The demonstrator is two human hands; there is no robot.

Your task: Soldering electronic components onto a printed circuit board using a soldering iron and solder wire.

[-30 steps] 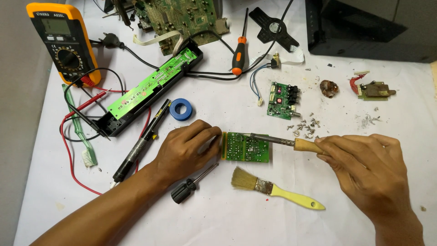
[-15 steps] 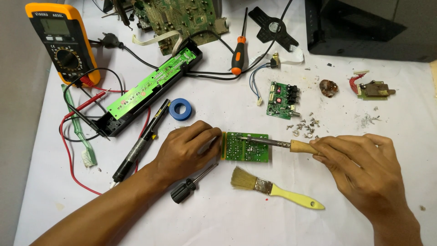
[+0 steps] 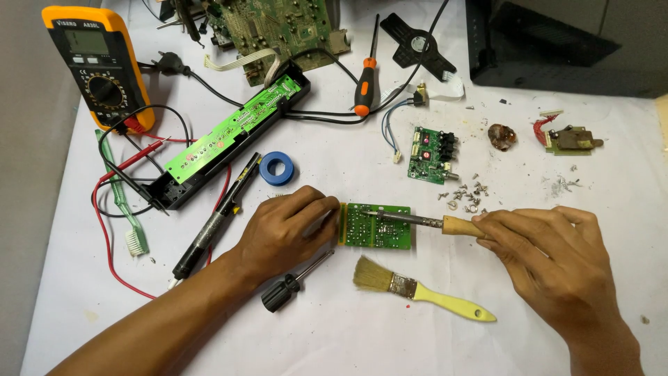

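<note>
Near the middle of the frame the left hand [image 3: 289, 230] stays pressed on the left edge of the small green circuit board [image 3: 374, 225], pinning it flat to the white tabletop [image 3: 334, 341]; the right hand [image 3: 550, 261] is closed round the wooden handle of the soldering iron [image 3: 424, 221], whose tip has crept leftward since a second ago and now rests on the board's upper middle. So the work seems to have moved to another joint; the yellow-handled brush [image 3: 417, 289] and black screwdriver [image 3: 289, 289] lie untouched just below.
</note>
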